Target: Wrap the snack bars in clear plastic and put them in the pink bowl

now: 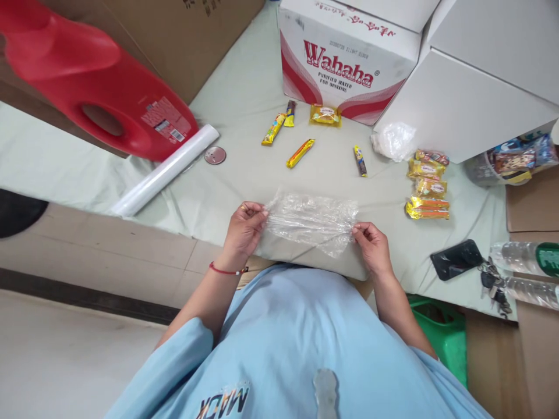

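Observation:
A crumpled clear plastic bag (312, 224) is stretched between my two hands at the table's front edge. My left hand (247, 228) pinches its left end between thumb and fingers. At the right end, my right hand (371, 244) is closed on it the same way. Beyond the bag lie small wrapped snacks: a yellow-and-orange stick (300, 153), a short dark-and-yellow stick (360, 161), two sticks together farther back, and a yellow packet (325, 114) by the white carton. Several more yellow packets (427, 186) are lined up to the right.
A Wahaha water carton (345, 64) and white boxes stand at the back. To the left are a big red jug (100, 81), a white film roll (168, 169) and a round disc (215, 155). A phone (456, 259), keys (495, 285), plastic bottles (517, 256) and a snack tub are right.

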`<state>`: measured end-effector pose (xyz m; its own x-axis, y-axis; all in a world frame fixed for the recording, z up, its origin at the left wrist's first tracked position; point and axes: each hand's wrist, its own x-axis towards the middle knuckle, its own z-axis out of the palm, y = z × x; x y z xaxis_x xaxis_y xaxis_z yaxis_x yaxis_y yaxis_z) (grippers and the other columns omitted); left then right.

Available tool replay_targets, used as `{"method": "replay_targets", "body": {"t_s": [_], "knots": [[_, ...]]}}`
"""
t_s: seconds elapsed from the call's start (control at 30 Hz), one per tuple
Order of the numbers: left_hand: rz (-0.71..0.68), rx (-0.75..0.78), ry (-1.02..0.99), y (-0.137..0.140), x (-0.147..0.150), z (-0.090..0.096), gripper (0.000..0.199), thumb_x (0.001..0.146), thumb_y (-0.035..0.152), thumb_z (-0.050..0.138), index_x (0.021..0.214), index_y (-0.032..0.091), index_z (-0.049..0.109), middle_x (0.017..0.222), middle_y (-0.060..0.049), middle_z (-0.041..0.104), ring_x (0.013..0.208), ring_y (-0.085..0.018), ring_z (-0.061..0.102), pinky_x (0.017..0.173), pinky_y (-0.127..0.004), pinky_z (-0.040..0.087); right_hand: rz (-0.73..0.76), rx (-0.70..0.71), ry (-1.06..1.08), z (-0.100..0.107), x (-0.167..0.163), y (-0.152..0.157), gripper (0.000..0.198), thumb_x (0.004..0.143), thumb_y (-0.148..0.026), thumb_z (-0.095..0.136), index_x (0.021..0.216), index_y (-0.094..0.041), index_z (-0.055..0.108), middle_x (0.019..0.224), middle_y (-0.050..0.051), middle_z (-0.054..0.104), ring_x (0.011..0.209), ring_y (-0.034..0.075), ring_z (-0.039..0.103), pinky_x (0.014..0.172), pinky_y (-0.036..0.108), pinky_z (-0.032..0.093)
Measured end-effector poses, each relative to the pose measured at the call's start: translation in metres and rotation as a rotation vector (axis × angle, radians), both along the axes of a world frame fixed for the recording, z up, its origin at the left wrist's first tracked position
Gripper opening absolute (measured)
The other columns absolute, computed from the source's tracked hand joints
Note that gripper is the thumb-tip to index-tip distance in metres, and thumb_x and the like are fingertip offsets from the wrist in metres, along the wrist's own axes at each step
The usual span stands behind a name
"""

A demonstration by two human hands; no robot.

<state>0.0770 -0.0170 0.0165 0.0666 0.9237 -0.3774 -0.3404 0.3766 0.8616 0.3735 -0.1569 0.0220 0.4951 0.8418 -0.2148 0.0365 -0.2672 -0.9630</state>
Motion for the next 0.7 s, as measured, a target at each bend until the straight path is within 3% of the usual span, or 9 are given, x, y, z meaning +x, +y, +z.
{"method": "replay_targets", "body": {"t_s": [0.07, 0.13, 0.23, 0.3, 0.37, 0.43, 0.5, 0.57, 0.7], "knots": [[0.055, 0.017, 0.08, 0.007, -0.011, -0.005, 0.04, 0.059, 0.02, 0.089, 0.086, 0.019, 0.058, 0.087, 0.002, 0.063, 0.075, -0.009, 0.057, 0.066, -0.023, 0.046, -0.012, -0.01, -0.002, 0.0, 0.002, 0.0, 0.028, 0.08, -0.048, 0.081, 0.088, -0.023, 0.071, 0.074, -0.003, 0.065, 0.064, 0.013, 0.052, 0.066, 0.028, 0.044], [0.138, 0.088, 0.282, 0.009, -0.021, -0.005, 0.036, 0.066, 0.018, 0.083, 0.091, 0.02, 0.057, 0.09, 0.001, 0.061, 0.08, -0.012, 0.058, 0.073, -0.028, 0.049, -0.018, -0.031, 0.005, 0.0, 0.002, 0.001, 0.03, 0.079, -0.049, 0.081, 0.088, -0.022, 0.071, 0.074, -0.003, 0.064, 0.063, 0.013, 0.052, 0.064, 0.028, 0.044], [0.2, 0.448, 0.724, -0.001, -0.028, 0.003, 0.029, 0.077, 0.017, 0.076, 0.1, 0.021, 0.059, 0.108, -0.005, 0.061, 0.103, -0.021, 0.061, 0.088, -0.038, 0.052, -0.032, -0.048, 0.027, -0.001, 0.002, 0.002, 0.032, 0.078, -0.05, 0.081, 0.088, -0.023, 0.07, 0.077, -0.002, 0.066, 0.063, 0.013, 0.051, 0.063, 0.028, 0.045], [0.056, 0.815, 0.91, -0.013, -0.025, 0.01, 0.025, 0.082, 0.019, 0.074, 0.104, 0.023, 0.062, 0.118, -0.007, 0.062, 0.116, -0.026, 0.06, 0.098, -0.045, 0.052, -0.039, -0.046, 0.036, -0.001, 0.001, 0.003, 0.032, 0.077, -0.051, 0.082, 0.087, -0.023, 0.07, 0.077, -0.002, 0.065, 0.065, 0.014, 0.052, 0.062, 0.028, 0.046], [-0.227, 1.125, 0.967, -0.023, -0.017, 0.013, 0.025, 0.086, 0.024, 0.073, 0.109, 0.026, 0.064, 0.122, -0.008, 0.066, 0.122, -0.029, 0.061, 0.106, -0.051, 0.049, -0.041, -0.044, 0.037, 0.0, 0.001, 0.005, 0.032, 0.076, -0.051, 0.082, 0.086, -0.023, 0.07, 0.076, -0.001, 0.065, 0.067, 0.014, 0.053, 0.061, 0.028, 0.046], [-0.486, 1.268, 0.999, -0.027, -0.008, 0.009, 0.028, 0.09, 0.028, 0.072, 0.118, 0.028, 0.065, 0.131, -0.009, 0.067, 0.132, -0.031, 0.059, 0.113, -0.054, 0.045, -0.047, -0.048, 0.045, 0.001, 0.001, 0.007, 0.032, 0.076, -0.051, 0.083, 0.086, -0.023, 0.07, 0.074, -0.002, 0.064, 0.065, 0.014, 0.052, 0.061, 0.028, 0.046], [-0.583, 1.25, 1.062, -0.023, -0.003, 0.001, 0.03, 0.096, 0.031, 0.066, 0.126, 0.028, 0.066, 0.139, -0.012, 0.066, 0.135, -0.031, 0.058, 0.112, -0.055, 0.045, -0.052, -0.055, 0.059, 0.002, 0.003, 0.007, 0.033, 0.075, -0.051, 0.083, 0.087, -0.023, 0.07, 0.073, -0.002, 0.064, 0.063, 0.014, 0.051, 0.059, 0.028, 0.046], [-0.578, 1.158, 1.101, -0.013, -0.002, -0.005, 0.027, 0.101, 0.031, 0.057, 0.125, 0.024, 0.067, 0.133, -0.015, 0.069, 0.124, -0.03, 0.063, 0.102, -0.05, 0.051, -0.048, -0.062, 0.069, 0.003, 0.005, 0.005, 0.034, 0.075, -0.051, 0.084, 0.088, -0.023, 0.07, 0.072, -0.002, 0.064, 0.063, 0.013, 0.051, 0.058, 0.027, 0.045], [-0.618, 0.977, 0.949, 0.004, -0.002, 0.004, 0.026, 0.105, 0.035, 0.05, 0.103, 0.023, 0.073, 0.105, -0.01, 0.074, 0.099, -0.024, 0.067, 0.086, -0.038, 0.052, -0.041, -0.072, 0.07, 0.003, 0.015, 0.001, 0.035, 0.073, -0.051, 0.085, 0.087, -0.022, 0.071, 0.072, -0.002, 0.065, 0.063, 0.013, 0.052, 0.058, 0.027, 0.045]]}}
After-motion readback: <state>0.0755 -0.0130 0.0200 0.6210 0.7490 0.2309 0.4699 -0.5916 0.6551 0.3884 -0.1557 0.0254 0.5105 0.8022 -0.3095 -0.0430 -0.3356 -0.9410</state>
